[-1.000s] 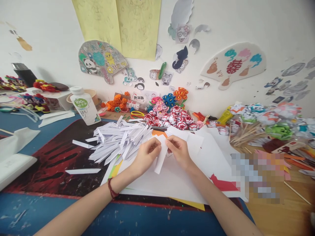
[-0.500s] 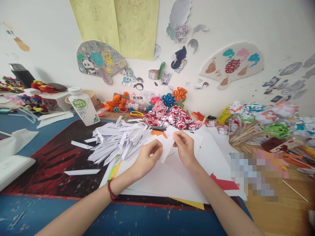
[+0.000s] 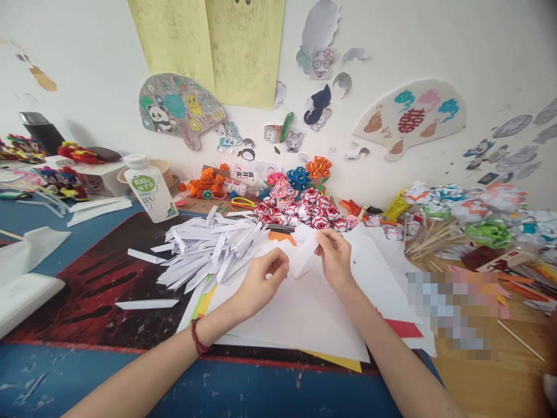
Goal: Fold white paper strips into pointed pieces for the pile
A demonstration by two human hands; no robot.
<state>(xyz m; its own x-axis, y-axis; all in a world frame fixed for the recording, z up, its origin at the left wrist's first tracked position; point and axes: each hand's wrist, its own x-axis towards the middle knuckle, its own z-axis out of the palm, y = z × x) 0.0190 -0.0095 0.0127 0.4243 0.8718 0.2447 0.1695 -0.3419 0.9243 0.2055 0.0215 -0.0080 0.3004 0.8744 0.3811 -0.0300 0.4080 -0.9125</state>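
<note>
Over a stack of white sheets (image 3: 304,319), my right hand (image 3: 334,258) pinches a small piece of folded white paper (image 3: 305,255) near its upper right side. My left hand (image 3: 265,278), with a dark red cord bracelet on the wrist, is at the left of that piece. Its fingers are curled and the thumb and forefinger come together; whether they grip a paper edge is too small to tell. Left of the hands lies a heap of folded white strips (image 3: 209,247), and one loose strip (image 3: 147,304) rests on the dark mat.
A white bottle (image 3: 150,188) stands behind the mat at the left. Red and white paper flowers (image 3: 319,215) lie along the wall. Wooden sticks (image 3: 435,238) and crumpled coloured paper (image 3: 491,229) are at the right. A white box-like object (image 3: 30,302) sits at the left edge.
My right hand has shifted slightly right, and the small white piece has turned and moved away from my left hand's fingers. The left hand has hardly moved.
</note>
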